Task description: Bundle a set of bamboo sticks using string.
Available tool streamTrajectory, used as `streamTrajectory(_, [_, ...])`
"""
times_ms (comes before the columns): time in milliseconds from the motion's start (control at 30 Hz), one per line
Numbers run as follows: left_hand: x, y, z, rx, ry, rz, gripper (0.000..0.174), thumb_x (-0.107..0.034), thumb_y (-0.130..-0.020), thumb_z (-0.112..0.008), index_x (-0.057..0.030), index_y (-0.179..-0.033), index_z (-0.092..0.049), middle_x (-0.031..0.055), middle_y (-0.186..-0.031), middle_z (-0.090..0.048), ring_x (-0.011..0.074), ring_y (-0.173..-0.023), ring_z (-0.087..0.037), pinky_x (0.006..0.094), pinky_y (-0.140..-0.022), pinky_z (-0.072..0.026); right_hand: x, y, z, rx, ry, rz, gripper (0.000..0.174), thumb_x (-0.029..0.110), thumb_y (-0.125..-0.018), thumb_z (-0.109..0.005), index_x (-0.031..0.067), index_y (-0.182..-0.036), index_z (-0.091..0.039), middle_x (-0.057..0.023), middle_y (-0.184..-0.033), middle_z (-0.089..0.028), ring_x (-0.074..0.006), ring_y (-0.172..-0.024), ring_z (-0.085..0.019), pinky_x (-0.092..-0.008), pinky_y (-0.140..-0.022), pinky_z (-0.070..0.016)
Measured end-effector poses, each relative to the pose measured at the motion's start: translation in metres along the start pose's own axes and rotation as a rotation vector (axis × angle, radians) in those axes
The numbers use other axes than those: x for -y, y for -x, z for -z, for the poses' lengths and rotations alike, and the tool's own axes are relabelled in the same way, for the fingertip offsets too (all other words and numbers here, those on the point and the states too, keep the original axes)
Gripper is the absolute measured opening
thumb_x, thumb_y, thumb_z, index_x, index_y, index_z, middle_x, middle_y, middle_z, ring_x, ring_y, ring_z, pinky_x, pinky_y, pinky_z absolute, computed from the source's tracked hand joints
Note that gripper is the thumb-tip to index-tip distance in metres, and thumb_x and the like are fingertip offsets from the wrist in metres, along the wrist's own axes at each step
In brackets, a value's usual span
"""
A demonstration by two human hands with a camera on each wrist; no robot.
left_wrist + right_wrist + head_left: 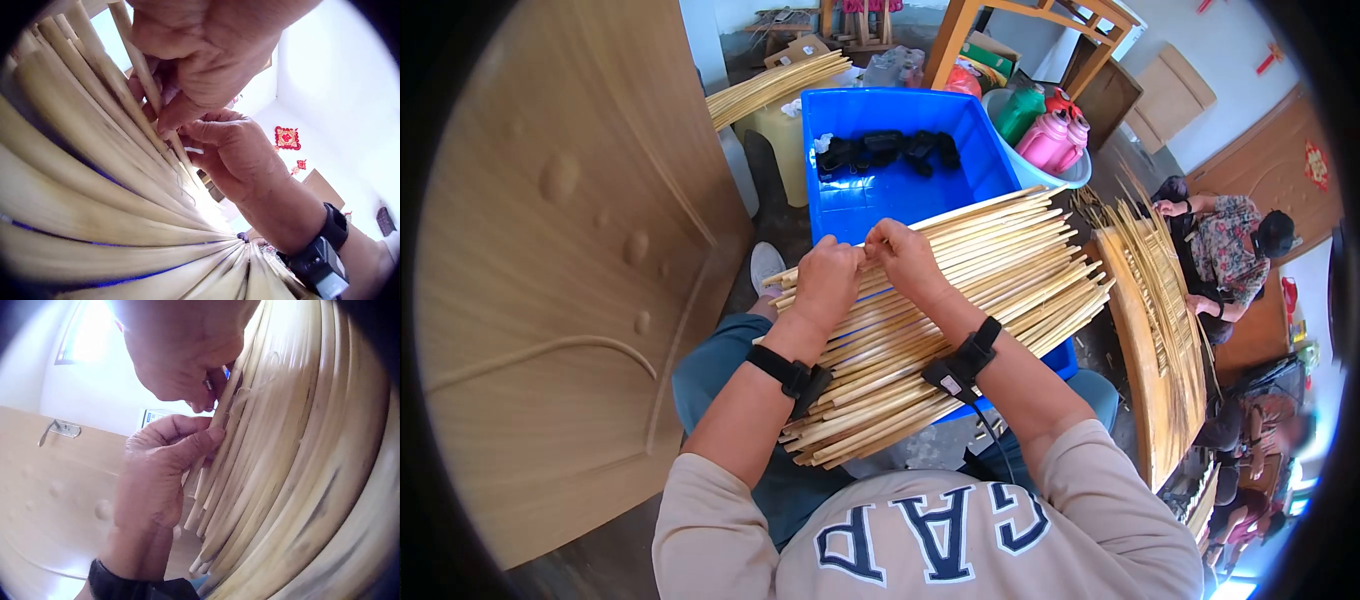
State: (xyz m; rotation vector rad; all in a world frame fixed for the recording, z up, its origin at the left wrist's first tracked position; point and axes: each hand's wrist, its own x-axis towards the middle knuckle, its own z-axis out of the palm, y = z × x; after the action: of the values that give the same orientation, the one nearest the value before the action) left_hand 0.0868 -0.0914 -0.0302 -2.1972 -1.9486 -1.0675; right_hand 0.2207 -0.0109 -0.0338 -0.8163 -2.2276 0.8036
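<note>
Beige shirt (930, 535) lettered "GAP", left hand (830, 278) pinching stick (144, 76), right hand (907, 262) alongside

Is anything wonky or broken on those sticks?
Nothing looks clearly broken. The sticks end unevenly, some poking out farther than others. The right wrist view shows dark streaks, perhaps just stains.

My left hand (212, 53) is cut off atop the left wrist view; the thread (239, 394) is too fine to trace.
</note>
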Motion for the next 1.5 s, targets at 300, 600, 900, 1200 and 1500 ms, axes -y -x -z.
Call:
streamTrajectory(300, [0.005, 0.006, -0.009, 0.073, 0.011, 0.031, 0.006, -0.007, -0.067, -0.060, -0.0104, -0.064, -0.063, 0.0064, -0.069, -0.062, 0.0241, -0.072, -0.057, 0.0369, -0.062, -0.0482, 0.021, -0.025, 0.016, -0.377, -0.842, -0.366, 0.005, 0.008, -0.091, -0.047, 0.0050, -0.087, -0.048, -0.0092, -0.081, -0.057, -0.0157, -0.069, -0.060, -0.0274, -0.065, -0.0515])
streamTrajectory(600, [0.008, 0.000, -0.004, 0.147, -0.121, 0.020, 0.008, -0.007, -0.070, -0.059, -0.0103, -0.069, -0.066, 0.0062, -0.070, -0.063, 0.0244, -0.074, -0.057, 0.0359, -0.063, -0.0482, 0.045, -0.009, 0.070, -0.414, -0.935, -0.164, 0.009, 0.018, -0.097, -0.041, 0.0088, -0.095, -0.040, -0.0102, -0.077, -0.059, -0.0145, -0.059, -0.058, -0.0257, -0.057, -0.0505])
streamTrajectory(900, [0.005, 0.001, -0.002, 0.133, -0.179, 0.004, 0.010, -0.008, -0.073, -0.057, -0.0102, -0.069, -0.066, 0.0064, -0.070, -0.063, 0.0242, -0.074, -0.057, 0.0356, -0.062, -0.0481, 0.052, -0.011, 0.089, -0.588, -0.913, -0.089, 0.006, 0.014, -0.097, -0.040, 0.0079, -0.095, -0.039, -0.0105, -0.079, -0.057, -0.0124, -0.056, -0.053, -0.0242, -0.055, -0.0476])
streamTrajectory(1200, [0.013, -0.005, -0.005, 0.166, -0.247, 0.055, 0.005, -0.016, -0.074, -0.064, -0.0132, -0.077, -0.067, 0.0049, -0.075, -0.064, 0.0242, -0.075, -0.059, 0.0380, -0.065, -0.0481, 0.038, -0.002, 0.070, -0.556, -0.966, -0.301, 0.005, 0.009, -0.092, -0.050, 0.0059, -0.091, -0.047, -0.0082, -0.076, -0.059, -0.0102, -0.056, -0.054, -0.0226, -0.054, -0.0462])
streamTrajectory(1500, [0.024, -0.014, -0.020, 0.241, -0.369, 0.048, 0.005, -0.016, -0.072, -0.063, -0.0122, -0.073, -0.065, 0.0067, -0.072, -0.065, 0.0251, -0.071, -0.063, 0.0376, -0.062, -0.0499, 0.032, 0.013, 0.023, 0.085, -0.616, -0.727, 0.011, 0.016, -0.091, -0.049, 0.0066, -0.097, -0.048, -0.0053, -0.063, -0.058, -0.0096, -0.043, -0.053, -0.0228, -0.039, -0.0452])
